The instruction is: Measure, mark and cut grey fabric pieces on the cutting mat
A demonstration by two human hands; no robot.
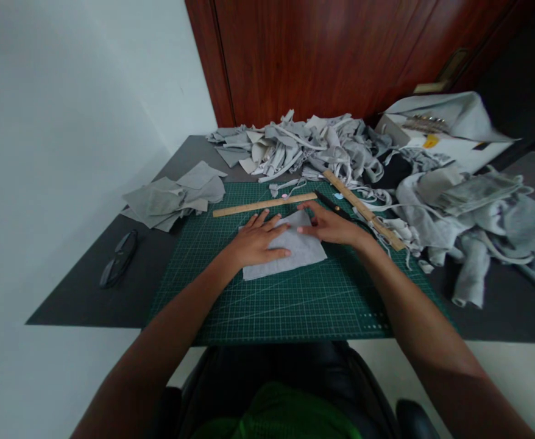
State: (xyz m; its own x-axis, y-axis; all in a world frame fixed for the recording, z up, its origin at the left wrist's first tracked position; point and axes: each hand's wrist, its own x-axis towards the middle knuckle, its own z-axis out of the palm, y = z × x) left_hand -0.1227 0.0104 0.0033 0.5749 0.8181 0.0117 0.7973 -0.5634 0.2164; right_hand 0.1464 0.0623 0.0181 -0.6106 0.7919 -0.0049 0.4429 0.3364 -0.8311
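A light grey piece of fabric lies flat on the green cutting mat. My left hand rests on its left part, palm down with the fingers spread. Over the fabric's upper right edge is my right hand, its fingers apart and bent, thumb and fingertips at the cloth. Just beyond the fabric, a wooden ruler lies across the mat. Black-handled scissors lie partly behind my right hand. A second wooden ruler slants to the right of them.
Cut grey fabric pieces are stacked on the left, near a pair of glasses. A long heap of scraps runs along the back. On the right are bundled cloth and a white box with metal items.
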